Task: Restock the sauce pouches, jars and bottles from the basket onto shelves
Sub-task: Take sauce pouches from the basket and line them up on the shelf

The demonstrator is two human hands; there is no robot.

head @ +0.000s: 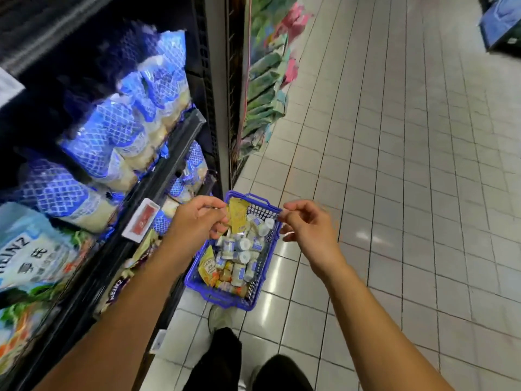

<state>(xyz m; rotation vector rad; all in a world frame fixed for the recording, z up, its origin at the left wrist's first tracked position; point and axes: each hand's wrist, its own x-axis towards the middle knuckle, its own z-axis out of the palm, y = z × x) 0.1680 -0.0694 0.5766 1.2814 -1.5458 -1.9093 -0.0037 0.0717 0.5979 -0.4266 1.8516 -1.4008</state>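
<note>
A blue plastic basket (197, 289) stands on the tiled floor beside the shelving. It holds several small white-lidded jars (244, 245), a yellow Heinz pouch (208, 268) at its near left and a second yellow pouch (239, 214) upright at its far end. My left hand (197, 221) hovers over the basket's far left corner with loosely curled fingers; its fingertips overlap that pouch's edge in the view and hold nothing I can see. Over the basket's right rim hangs my right hand (307, 230), fingers loosely curled and empty.
Shelves (172, 153) on the left carry blue-and-white net-pattern pouches (112, 136) and Heinz bags (31, 249), with a red price tag (142, 218) on the rail. Green and pink packs (265, 80) fill the following shelf bay. My foot (220, 317) stands just behind the basket. Tiled aisle floor (394, 193) stretches right.
</note>
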